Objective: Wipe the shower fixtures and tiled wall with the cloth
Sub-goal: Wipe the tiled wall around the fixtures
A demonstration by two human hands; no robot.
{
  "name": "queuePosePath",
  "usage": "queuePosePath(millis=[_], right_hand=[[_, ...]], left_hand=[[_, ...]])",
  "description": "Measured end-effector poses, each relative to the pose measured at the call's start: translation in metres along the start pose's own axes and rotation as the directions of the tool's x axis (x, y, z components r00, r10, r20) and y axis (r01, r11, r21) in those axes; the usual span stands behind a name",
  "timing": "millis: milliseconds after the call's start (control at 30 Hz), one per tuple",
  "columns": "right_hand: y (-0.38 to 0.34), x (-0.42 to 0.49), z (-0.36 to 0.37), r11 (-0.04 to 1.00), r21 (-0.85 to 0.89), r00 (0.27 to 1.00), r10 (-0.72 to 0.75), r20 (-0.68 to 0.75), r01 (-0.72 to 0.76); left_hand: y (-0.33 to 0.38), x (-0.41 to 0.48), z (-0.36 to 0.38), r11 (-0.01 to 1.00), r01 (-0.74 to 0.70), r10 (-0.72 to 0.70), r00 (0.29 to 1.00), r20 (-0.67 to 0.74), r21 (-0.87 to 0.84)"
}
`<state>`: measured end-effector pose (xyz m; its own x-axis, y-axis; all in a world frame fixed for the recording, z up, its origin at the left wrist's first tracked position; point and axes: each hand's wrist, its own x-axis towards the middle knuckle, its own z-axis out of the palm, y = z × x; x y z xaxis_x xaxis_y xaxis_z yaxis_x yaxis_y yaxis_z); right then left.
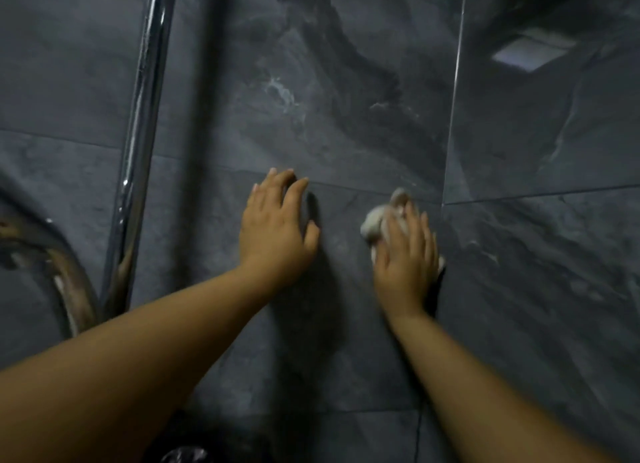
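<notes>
The dark grey marbled tiled wall (329, 98) fills the view. My left hand (277, 223) rests flat on it with fingers spread, holding nothing. To its right, my right hand (407, 254) presses a small whitish cloth (375, 221) against the wall with straight fingers, close to the inside corner. Most of the cloth is hidden under the palm; a bunched part shows above and left of the fingers. A chrome shower riser pipe (142, 133) runs up the wall at the left.
A chrome hose or curved fitting (65, 282) loops at the lower left beside the pipe. The side wall (554, 133) meets the back wall at a corner seam (453, 98) right of my right hand. A shiny fitting (183, 454) shows at the bottom edge.
</notes>
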<state>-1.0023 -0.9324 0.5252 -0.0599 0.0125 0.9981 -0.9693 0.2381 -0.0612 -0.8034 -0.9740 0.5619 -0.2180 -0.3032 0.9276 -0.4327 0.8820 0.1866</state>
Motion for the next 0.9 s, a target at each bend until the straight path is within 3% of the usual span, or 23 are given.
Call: queuePosePath(millis=[133, 200, 333, 433, 567, 600, 667, 733, 833, 900], right_hand=[[-0.054, 0.121, 0.001, 0.999, 0.017, 0.994, 0.045, 0.096, -0.047], [-0.083, 0.149, 0.010, 1.000, 0.015, 0.987, -0.030, 0.157, 0.028], [-0.102, 0.096, 0.023, 0.953, 0.097, 0.951, -0.296, 0.085, 0.288], [-0.073, 0.018, 0.015, 0.825, 0.140, 0.819, -0.563, 0.112, 0.548], [-0.034, 0.014, 0.002, 0.584, 0.144, 0.548, -0.805, 0.226, 0.799], [-0.034, 0.035, 0.005, 0.588, 0.113, 0.553, -0.798, 0.239, 0.801], [-0.049, 0.094, 0.008, 0.770, 0.045, 0.754, -0.634, 0.174, 0.637], [-0.079, 0.152, 0.006, 0.945, 0.038, 0.933, -0.328, 0.147, 0.326], [-0.129, 0.185, 0.017, 0.997, 0.029, 0.993, -0.077, 0.090, 0.075], [-0.149, 0.168, 0.030, 0.989, 0.063, 0.990, -0.134, 0.048, 0.131]], left_hand=[[-0.015, -0.003, -0.017, 0.995, 0.070, -0.074, 0.996, -0.056, -0.074], [-0.023, -0.006, -0.019, 0.991, 0.119, -0.122, 0.990, -0.071, -0.055], [-0.024, -0.010, -0.018, 0.966, 0.239, -0.248, 0.964, -0.100, -0.096], [-0.021, -0.019, -0.018, 0.937, 0.304, -0.324, 0.940, -0.105, -0.171], [-0.024, -0.038, -0.022, 0.912, 0.380, -0.394, 0.916, -0.079, -0.153], [-0.026, -0.041, -0.022, 0.904, 0.396, -0.411, 0.909, -0.075, -0.159], [-0.029, -0.046, -0.024, 0.900, 0.408, -0.421, 0.905, -0.064, -0.155], [-0.033, -0.051, -0.022, 0.912, 0.393, -0.401, 0.914, -0.058, -0.119], [-0.036, -0.056, -0.018, 0.894, 0.428, -0.440, 0.895, -0.076, -0.132], [-0.035, -0.057, -0.014, 0.883, 0.426, -0.451, 0.886, -0.108, -0.195]])
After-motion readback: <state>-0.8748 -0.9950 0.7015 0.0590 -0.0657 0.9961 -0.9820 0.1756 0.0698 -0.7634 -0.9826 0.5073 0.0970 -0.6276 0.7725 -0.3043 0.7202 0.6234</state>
